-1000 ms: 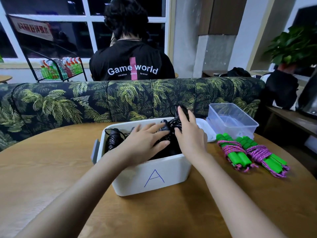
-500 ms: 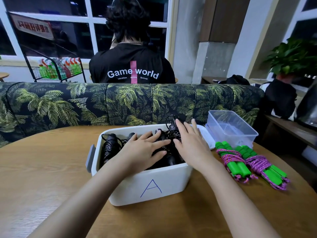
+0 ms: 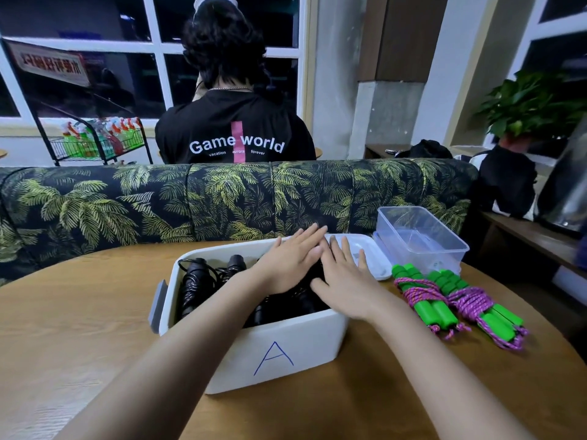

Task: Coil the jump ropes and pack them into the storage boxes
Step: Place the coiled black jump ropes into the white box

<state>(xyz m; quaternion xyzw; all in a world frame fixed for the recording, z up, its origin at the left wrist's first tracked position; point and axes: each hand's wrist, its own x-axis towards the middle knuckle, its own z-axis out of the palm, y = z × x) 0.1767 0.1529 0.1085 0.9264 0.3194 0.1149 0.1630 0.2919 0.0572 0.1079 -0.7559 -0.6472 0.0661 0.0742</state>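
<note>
Both grips are open, with straight fingers. My left grip (image 3: 290, 263) and right grip (image 3: 344, 279) lie flat over the black ropes (image 3: 197, 281) inside box A (image 3: 276, 350), and I think they press them down. The two coiled green ropes (image 3: 438, 308) lie on the worktop (image 3: 79, 312) to the right of box A, long axis from far-left to near-right. The right grip is nearer to them. The clear box (image 3: 444, 249) stands just behind them.
</note>
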